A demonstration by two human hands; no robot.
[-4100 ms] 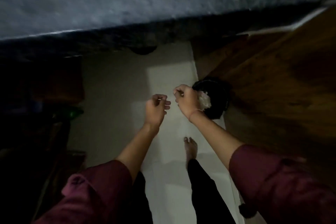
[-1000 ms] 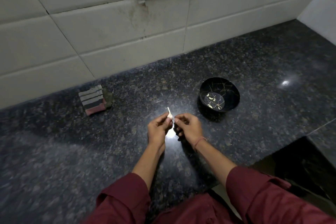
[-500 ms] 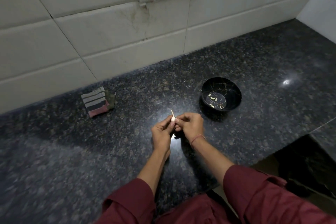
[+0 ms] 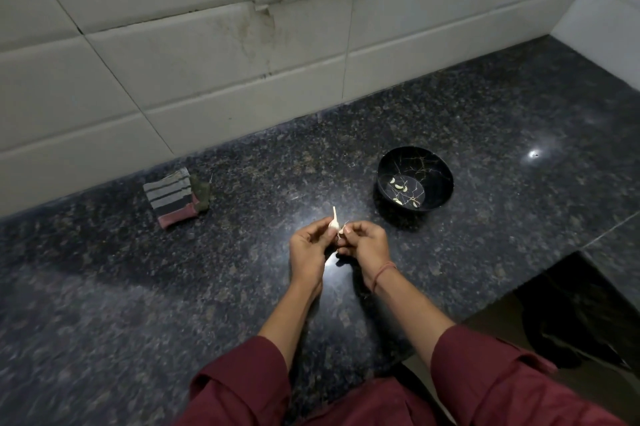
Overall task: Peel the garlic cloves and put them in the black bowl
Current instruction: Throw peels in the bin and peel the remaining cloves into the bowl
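The left hand (image 4: 308, 247) pinched a garlic clove (image 4: 334, 223), its papery tip upward, and the right hand (image 4: 363, 244) nipped the clove's side with curled fingertips. Both hung over the middle of the countertop (image 4: 104, 287). The black bowl (image 4: 441, 166), holding a few peeled cloves (image 4: 400, 187), stood beyond the right hand. A striped cloth (image 4: 173, 195) lay near the back edge, left.
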